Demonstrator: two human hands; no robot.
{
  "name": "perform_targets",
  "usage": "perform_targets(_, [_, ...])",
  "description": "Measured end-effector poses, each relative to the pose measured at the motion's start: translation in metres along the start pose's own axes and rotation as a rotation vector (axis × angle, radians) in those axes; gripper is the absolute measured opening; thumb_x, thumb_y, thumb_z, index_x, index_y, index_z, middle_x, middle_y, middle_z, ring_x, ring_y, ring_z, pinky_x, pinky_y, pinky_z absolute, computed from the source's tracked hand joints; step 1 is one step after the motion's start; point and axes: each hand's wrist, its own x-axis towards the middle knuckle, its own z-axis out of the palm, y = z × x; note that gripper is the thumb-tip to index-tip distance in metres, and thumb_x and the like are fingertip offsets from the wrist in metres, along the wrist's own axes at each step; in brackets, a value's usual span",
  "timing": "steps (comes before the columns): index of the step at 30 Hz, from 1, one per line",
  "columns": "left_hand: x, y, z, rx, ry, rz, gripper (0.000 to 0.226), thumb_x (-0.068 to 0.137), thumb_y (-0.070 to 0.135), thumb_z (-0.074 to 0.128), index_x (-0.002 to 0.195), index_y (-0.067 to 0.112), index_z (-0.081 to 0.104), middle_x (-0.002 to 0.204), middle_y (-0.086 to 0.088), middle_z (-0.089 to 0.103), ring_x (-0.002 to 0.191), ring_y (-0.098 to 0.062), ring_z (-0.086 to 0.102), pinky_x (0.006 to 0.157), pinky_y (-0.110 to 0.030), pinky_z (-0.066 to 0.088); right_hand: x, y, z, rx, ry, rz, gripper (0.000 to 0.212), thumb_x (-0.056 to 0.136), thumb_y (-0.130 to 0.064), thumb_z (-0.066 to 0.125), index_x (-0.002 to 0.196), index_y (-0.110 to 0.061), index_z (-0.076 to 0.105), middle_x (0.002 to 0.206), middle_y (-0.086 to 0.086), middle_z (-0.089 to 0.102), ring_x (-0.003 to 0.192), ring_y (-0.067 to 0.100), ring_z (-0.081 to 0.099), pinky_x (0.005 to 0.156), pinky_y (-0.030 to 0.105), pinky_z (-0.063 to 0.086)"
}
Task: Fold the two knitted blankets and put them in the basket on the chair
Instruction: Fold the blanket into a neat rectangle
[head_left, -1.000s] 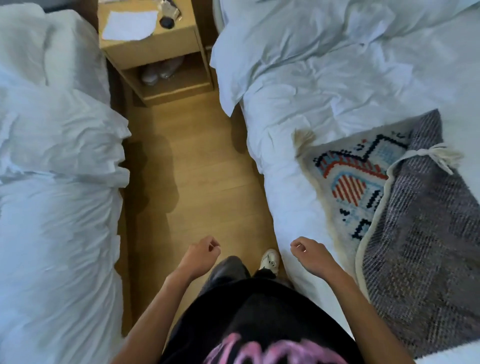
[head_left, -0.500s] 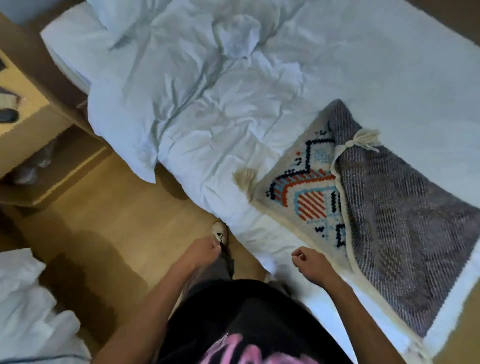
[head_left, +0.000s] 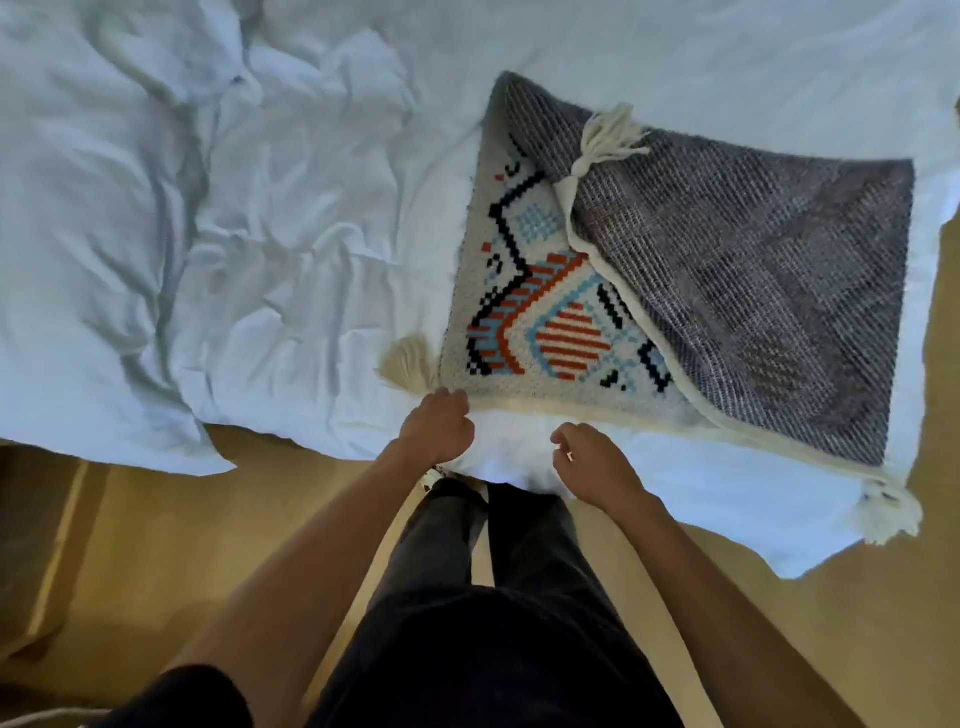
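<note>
Knitted blanket (head_left: 545, 322) just beyond loosely curled, empty left hand (head_left: 436, 428) and right hand (head_left: 597, 467).

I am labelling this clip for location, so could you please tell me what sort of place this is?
Most likely a bedroom: a bed with rumpled white bedding, a patterned knitted blanket with cream tassels spread on it, and a light wooden floor beside it.

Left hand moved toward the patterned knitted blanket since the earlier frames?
Yes. The left hand has closed in on the patterned knitted blanket, now at its near corner.
</note>
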Motion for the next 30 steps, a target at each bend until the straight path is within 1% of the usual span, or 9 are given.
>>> perform_targets(3, [0.034, 0.003, 0.022, 0.255, 0.064, 0.026, 0.047, 0.083, 0.012, 0.047, 0.130, 0.009, 0.040, 0.129, -0.016, 0.044, 0.122, -0.034, 0.041, 0.103, -0.043, 0.033, 0.033, 0.008, 0.016, -0.085, 0.047, -0.020, 0.039, 0.091, -0.012, 0.045, 0.131, -0.012, 0.045, 0.133, 0.011, 0.046, 0.121, 0.028, 0.041, 0.094, 0.037, 0.041])
perform_targets(8, [0.076, -0.014, 0.051, 0.544, 0.188, 0.000, 0.066, 0.073, 0.012, 0.057, 0.133, 0.017, 0.029, 0.133, -0.015, 0.033, 0.117, -0.036, 0.041, 0.102, -0.048, 0.033, 0.084, 0.015, 0.041, -0.308, 0.190, -0.089, 0.057, 0.078, 0.001, 0.053, 0.133, -0.012, 0.042, 0.137, 0.015, 0.039, 0.120, 0.034, 0.039, 0.093, 0.041, 0.039])
perform_targets(11, [0.092, -0.025, 0.057, 0.586, 0.221, 0.012, 0.059, 0.079, 0.010, 0.056, 0.133, 0.017, 0.032, 0.134, -0.017, 0.034, 0.108, -0.037, 0.047, 0.095, -0.046, 0.038, 0.102, 0.020, 0.052, -0.432, 0.359, -0.129, 0.050, 0.074, 0.005, 0.057, 0.120, -0.013, 0.053, 0.121, 0.016, 0.053, 0.103, 0.035, 0.052, 0.081, 0.043, 0.046])
perform_targets(14, [0.094, -0.032, 0.049, 0.527, 0.221, 0.009, 0.049, 0.085, 0.004, 0.047, 0.132, 0.013, 0.037, 0.131, -0.021, 0.037, 0.098, -0.037, 0.051, 0.086, -0.044, 0.043, 0.115, 0.024, 0.049, -0.459, 0.403, -0.142, 0.032, 0.080, -0.001, 0.057, 0.110, -0.012, 0.061, 0.105, 0.014, 0.061, 0.091, 0.032, 0.058, 0.074, 0.040, 0.048])
perform_targets(16, [0.087, -0.038, 0.041, 0.535, 0.225, -0.023, 0.046, 0.085, 0.002, 0.044, 0.131, 0.011, 0.039, 0.124, -0.020, 0.040, 0.094, -0.036, 0.052, 0.079, -0.043, 0.046, 0.121, 0.026, 0.045, -0.422, 0.337, -0.163, 0.030, 0.081, -0.001, 0.059, 0.110, -0.009, 0.061, 0.106, 0.015, 0.061, 0.093, 0.032, 0.059, 0.078, 0.040, 0.048])
perform_targets(19, [0.074, -0.043, 0.033, 0.644, 0.194, -0.051, 0.053, 0.084, 0.002, 0.047, 0.136, 0.010, 0.036, 0.125, -0.019, 0.041, 0.100, -0.034, 0.050, 0.075, -0.039, 0.047, 0.123, 0.022, 0.044, -0.261, 0.184, -0.254, 0.036, 0.088, -0.001, 0.043, 0.123, -0.009, 0.051, 0.124, 0.013, 0.051, 0.113, 0.030, 0.049, 0.092, 0.036, 0.039])
perform_targets(22, [0.071, -0.037, 0.028, 0.733, 0.102, -0.108, 0.053, 0.084, 0.009, 0.050, 0.136, 0.010, 0.039, 0.131, -0.015, 0.038, 0.109, -0.031, 0.044, 0.078, -0.036, 0.042, 0.114, 0.018, 0.046, -0.232, 0.133, -0.312, 0.040, 0.088, 0.000, 0.042, 0.126, -0.008, 0.048, 0.130, 0.012, 0.048, 0.121, 0.026, 0.044, 0.095, 0.034, 0.037])
perform_targets(25, [0.080, -0.024, 0.023, 0.670, -0.025, -0.192, 0.045, 0.085, 0.017, 0.048, 0.129, 0.010, 0.045, 0.125, -0.010, 0.042, 0.111, -0.028, 0.043, 0.081, -0.036, 0.043, 0.106, 0.023, 0.046, -0.183, 0.054, -0.295, 0.045, 0.083, 0.003, 0.044, 0.127, -0.006, 0.048, 0.128, 0.012, 0.051, 0.116, 0.025, 0.047, 0.089, 0.030, 0.039])
perform_targets(30, [0.116, 0.017, 0.002, 0.535, 0.040, -0.184, 0.036, 0.085, 0.018, 0.048, 0.120, 0.010, 0.054, 0.117, -0.010, 0.052, 0.104, -0.029, 0.054, 0.075, -0.036, 0.046, 0.111, 0.034, 0.017, 0.025, 0.223, -0.243, 0.030, 0.086, -0.001, 0.050, 0.115, -0.003, 0.058, 0.114, 0.013, 0.058, 0.104, 0.028, 0.053, 0.081, 0.033, 0.045])
